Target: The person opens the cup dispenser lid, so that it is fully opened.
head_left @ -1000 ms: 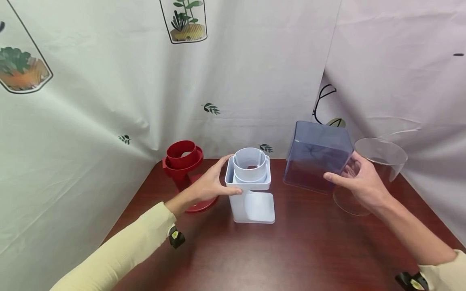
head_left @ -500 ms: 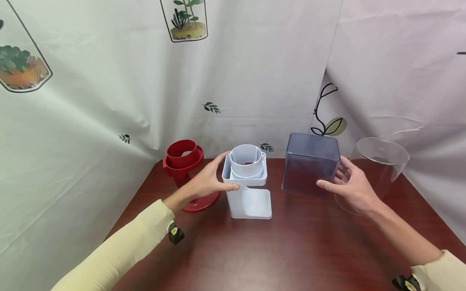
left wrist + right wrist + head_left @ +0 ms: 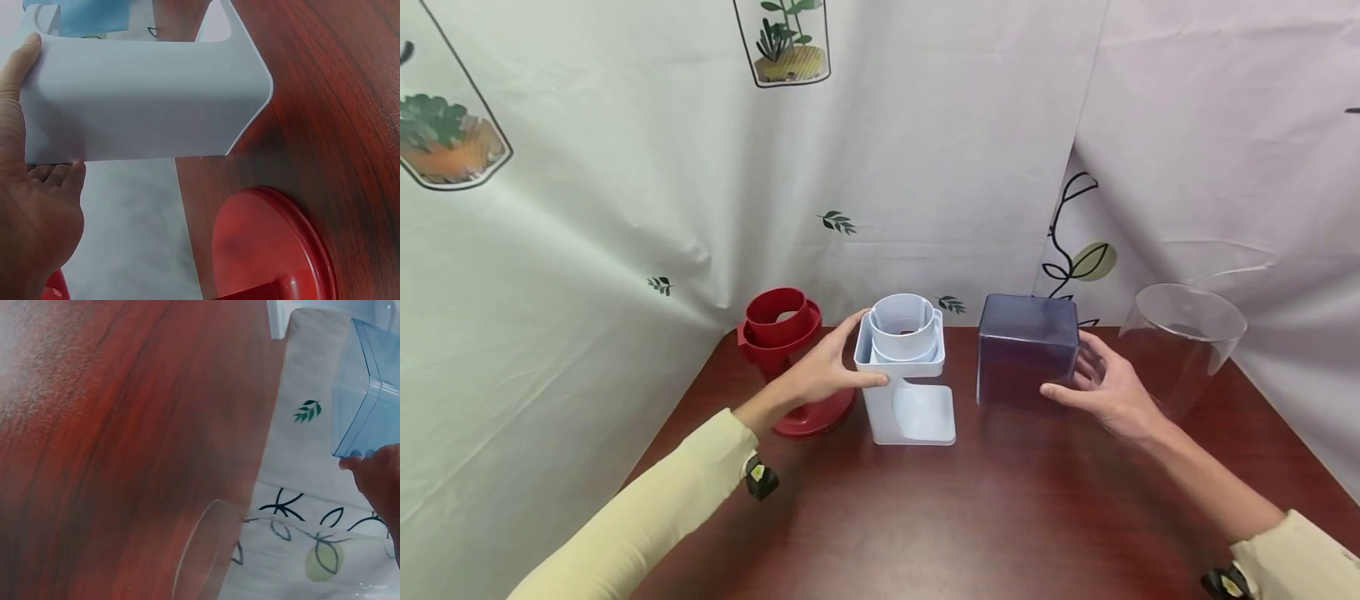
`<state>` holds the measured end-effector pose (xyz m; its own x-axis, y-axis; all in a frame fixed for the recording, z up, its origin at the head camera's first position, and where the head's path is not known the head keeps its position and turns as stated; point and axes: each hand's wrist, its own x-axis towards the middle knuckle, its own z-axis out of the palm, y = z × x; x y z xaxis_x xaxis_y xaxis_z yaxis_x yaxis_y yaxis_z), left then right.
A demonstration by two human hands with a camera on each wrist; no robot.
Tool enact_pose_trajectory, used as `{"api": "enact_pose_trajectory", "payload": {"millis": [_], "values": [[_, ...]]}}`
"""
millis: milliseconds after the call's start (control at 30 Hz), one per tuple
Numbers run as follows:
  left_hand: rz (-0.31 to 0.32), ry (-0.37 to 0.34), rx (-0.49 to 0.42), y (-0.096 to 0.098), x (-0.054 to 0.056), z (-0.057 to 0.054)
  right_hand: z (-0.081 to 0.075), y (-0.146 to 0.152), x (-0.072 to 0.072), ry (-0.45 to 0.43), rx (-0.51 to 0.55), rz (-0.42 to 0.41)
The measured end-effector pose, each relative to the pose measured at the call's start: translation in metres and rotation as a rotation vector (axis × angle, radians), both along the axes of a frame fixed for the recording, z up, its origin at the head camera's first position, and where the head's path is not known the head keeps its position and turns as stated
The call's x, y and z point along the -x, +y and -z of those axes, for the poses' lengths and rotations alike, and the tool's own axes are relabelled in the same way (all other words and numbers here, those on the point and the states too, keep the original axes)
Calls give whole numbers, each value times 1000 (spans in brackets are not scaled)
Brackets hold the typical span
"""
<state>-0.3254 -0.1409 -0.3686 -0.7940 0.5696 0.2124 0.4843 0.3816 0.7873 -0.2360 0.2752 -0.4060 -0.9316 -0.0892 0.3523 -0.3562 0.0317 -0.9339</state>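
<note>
In the head view, my left hand (image 3: 831,367) grips the upper left of a white plastic stand (image 3: 883,408), thumb in front and fingers behind. The stand has a square tray top with a round collar (image 3: 904,337) in it and a flat foot (image 3: 250,94). To its right, my right hand (image 3: 1108,387) holds a blue see-through square container (image 3: 1028,358) by the right side, thumb toward me. This container is level, one flat face up, and its lower edge shows close over the table. In the right wrist view, fingertips press the container's edge (image 3: 369,381).
A red stand (image 3: 782,354) of similar build, with a round base (image 3: 269,244), is left of the white one, behind my left forearm. A clear cylinder (image 3: 1195,333) stands at the back right. The dark red wooden table (image 3: 925,525) meets a printed cloth backdrop (image 3: 887,150).
The blue container has come down and left in my right hand, going from tilted to level. My left hand has shifted the white stand slightly back and left.
</note>
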Motion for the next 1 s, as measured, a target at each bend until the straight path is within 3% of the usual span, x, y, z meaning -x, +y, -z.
{"api": "enact_pose_trajectory", "payload": {"millis": [267,700,1000], "values": [[-5,-25,-9,-2,1,-1,16,1,7,-21,-110,2],[-18,-6,22,-5,1,-2,41,5,17,-72,-165,-30],[-25,-5,35,-7,1,-3,46,8,21,-148,-169,-87]]}}
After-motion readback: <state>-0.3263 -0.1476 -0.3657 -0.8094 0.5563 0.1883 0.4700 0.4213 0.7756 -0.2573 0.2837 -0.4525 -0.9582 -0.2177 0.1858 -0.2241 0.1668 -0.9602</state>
